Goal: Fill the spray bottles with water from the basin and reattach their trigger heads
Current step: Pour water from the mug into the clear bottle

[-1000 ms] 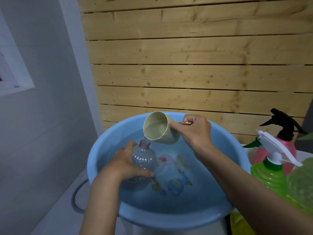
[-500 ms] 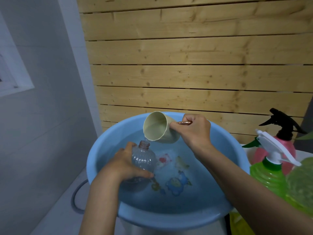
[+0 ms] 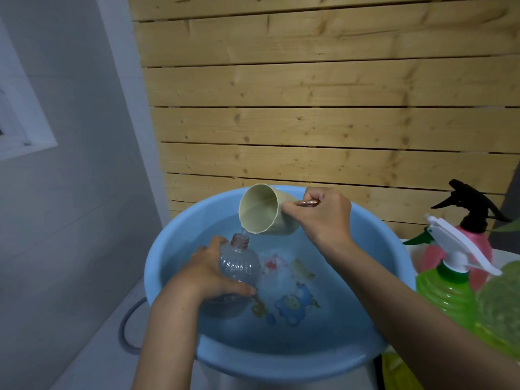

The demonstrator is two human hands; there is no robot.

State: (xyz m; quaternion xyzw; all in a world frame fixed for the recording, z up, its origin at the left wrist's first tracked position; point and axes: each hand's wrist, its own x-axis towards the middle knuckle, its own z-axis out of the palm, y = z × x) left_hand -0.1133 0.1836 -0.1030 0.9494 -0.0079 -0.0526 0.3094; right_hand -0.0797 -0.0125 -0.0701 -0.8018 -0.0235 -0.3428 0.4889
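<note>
Over the basin (image 3: 281, 367), right hand (image 3: 323, 215) tips cup (image 3: 264, 213) against bottle (image 3: 239, 266).

Before me stands a plank wall (image 3: 309, 122), pale knotty boards laid level with thin dark gaps. At my left is a grey wall (image 3: 73, 226) with a white window frame (image 3: 33, 128). A white corner post (image 3: 123, 108) stands between them. The light is dim.
</note>
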